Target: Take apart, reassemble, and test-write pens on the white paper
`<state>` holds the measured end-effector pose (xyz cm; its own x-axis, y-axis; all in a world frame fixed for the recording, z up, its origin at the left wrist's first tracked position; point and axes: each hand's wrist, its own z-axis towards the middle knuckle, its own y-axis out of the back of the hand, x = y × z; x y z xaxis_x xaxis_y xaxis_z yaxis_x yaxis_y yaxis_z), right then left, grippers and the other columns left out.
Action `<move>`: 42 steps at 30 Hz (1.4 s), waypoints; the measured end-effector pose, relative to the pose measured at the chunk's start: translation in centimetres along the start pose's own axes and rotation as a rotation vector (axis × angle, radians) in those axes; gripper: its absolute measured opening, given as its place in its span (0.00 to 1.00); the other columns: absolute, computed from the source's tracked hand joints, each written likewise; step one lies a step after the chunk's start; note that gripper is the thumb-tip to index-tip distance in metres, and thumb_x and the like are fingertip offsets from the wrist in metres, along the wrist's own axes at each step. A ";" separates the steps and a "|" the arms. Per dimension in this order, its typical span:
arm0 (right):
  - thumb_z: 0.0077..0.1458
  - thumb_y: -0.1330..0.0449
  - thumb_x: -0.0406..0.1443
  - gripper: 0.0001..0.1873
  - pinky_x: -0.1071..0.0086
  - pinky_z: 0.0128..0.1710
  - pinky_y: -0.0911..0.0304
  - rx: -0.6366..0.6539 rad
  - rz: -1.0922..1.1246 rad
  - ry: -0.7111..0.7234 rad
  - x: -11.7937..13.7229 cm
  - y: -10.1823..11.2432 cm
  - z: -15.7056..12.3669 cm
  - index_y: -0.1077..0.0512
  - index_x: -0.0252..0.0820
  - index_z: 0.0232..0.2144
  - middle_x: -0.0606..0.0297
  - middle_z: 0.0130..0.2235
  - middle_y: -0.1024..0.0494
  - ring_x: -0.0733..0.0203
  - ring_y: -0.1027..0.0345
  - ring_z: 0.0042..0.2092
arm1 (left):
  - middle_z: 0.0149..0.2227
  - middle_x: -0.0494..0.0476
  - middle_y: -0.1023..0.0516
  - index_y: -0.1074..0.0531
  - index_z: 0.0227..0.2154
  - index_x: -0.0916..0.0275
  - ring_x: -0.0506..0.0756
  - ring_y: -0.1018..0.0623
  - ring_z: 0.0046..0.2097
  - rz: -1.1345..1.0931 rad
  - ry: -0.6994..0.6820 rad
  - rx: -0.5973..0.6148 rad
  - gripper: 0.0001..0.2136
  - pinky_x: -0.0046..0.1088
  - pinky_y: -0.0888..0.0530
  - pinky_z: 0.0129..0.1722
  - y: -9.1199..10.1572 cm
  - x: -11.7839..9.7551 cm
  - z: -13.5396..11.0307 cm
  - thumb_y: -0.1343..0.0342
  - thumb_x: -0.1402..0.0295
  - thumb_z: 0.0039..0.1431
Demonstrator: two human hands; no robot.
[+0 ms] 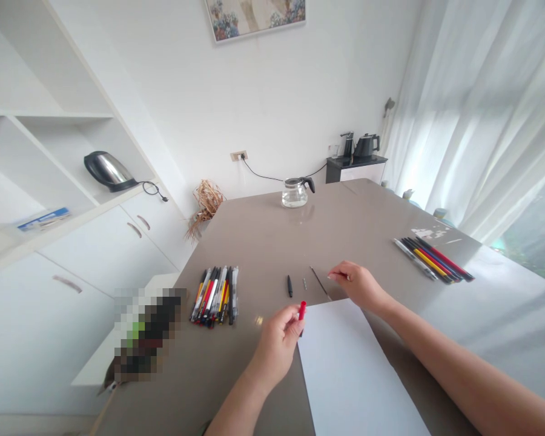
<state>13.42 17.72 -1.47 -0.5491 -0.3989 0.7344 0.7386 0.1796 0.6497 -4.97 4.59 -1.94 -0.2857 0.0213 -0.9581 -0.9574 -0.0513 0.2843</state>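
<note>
My left hand (279,342) pinches a short red pen part (302,310) at the near left corner of a white sheet of paper (349,369). My right hand (356,283) rests on the grey-brown table (272,236) just beyond the sheet, fingers curled and pressed together; what they hold is hidden. Left of that hand lie a thin pen refill (320,283), a tiny spring-like piece (304,283) and a small black pen piece (289,286).
A bundle of several pens (214,295) lies at the left. A second row of pens (433,259) lies at the right. A glass jug (296,191) stands at the far edge. White cabinets and shelves with a kettle (106,171) line the left.
</note>
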 end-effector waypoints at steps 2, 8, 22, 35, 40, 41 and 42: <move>0.49 0.50 0.44 0.15 0.73 0.25 0.46 0.072 0.197 -0.086 1.6 0.4 -0.5 0.29 0.40 0.27 0.66 0.24 0.32 0.66 0.42 0.25 | 0.32 0.56 0.29 0.32 0.39 0.60 0.53 0.30 0.33 0.030 -0.020 -0.002 0.12 0.26 0.33 0.32 0.0 0.0 -0.1 0.54 0.63 0.54; 0.47 0.48 0.46 0.17 0.76 0.17 0.53 0.137 0.407 -0.157 4.3 -0.3 -1.5 0.30 0.37 0.26 0.70 0.18 0.40 0.71 0.51 0.19 | 0.34 0.57 0.29 0.32 0.39 0.60 0.54 0.30 0.34 0.059 -0.031 -0.014 0.12 0.26 0.33 0.34 0.1 0.2 0.0 0.54 0.64 0.53; 0.49 0.48 0.32 0.07 0.75 0.31 0.44 0.712 -0.028 0.534 8.0 -1.5 -6.3 0.29 0.41 0.28 0.65 0.29 0.29 0.67 0.37 0.31 | 0.26 0.50 0.31 0.35 0.37 0.60 0.51 0.30 0.29 0.023 0.048 0.017 0.12 0.25 0.33 0.30 0.3 1.1 0.5 0.56 0.61 0.55; 0.51 0.52 0.29 0.08 0.74 0.29 0.44 0.686 -0.077 0.509 7.5 -1.4 -5.8 0.34 0.39 0.29 0.65 0.30 0.30 0.67 0.39 0.30 | 0.26 0.52 0.29 0.33 0.37 0.61 0.51 0.30 0.28 0.039 0.037 -0.004 0.13 0.24 0.35 0.28 0.3 1.1 0.4 0.54 0.60 0.53; 0.52 0.51 0.38 0.09 0.76 0.22 0.48 0.254 0.207 0.147 6.8 2.1 -3.0 0.35 0.40 0.27 0.69 0.23 0.35 0.70 0.45 0.24 | 0.30 0.54 0.29 0.31 0.37 0.62 0.51 0.30 0.31 -0.071 0.063 -0.008 0.12 0.25 0.34 0.31 0.1 1.2 0.4 0.50 0.61 0.51; 0.51 0.49 0.40 0.09 0.76 0.21 0.49 0.181 0.284 0.096 6.5 2.5 -2.5 0.35 0.39 0.27 0.69 0.22 0.35 0.70 0.46 0.23 | 0.29 0.54 0.29 0.31 0.36 0.62 0.51 0.30 0.31 -0.110 0.071 -0.001 0.12 0.26 0.33 0.31 0.1 1.0 0.4 0.49 0.62 0.51; 0.50 0.48 0.41 0.10 0.75 0.21 0.48 0.124 0.367 0.062 6.1 2.7 -2.2 0.35 0.39 0.27 0.69 0.22 0.36 0.70 0.45 0.23 | 0.29 0.54 0.29 0.31 0.36 0.63 0.51 0.30 0.31 -0.163 0.090 0.011 0.12 0.26 0.33 0.31 0.2 0.8 0.3 0.49 0.62 0.51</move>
<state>12.96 13.84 4.36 -0.2293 -0.3411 0.9116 0.8265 0.4265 0.3674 -5.40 4.92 -2.65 -0.1218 -0.0609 -0.9907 -0.9912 -0.0439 0.1245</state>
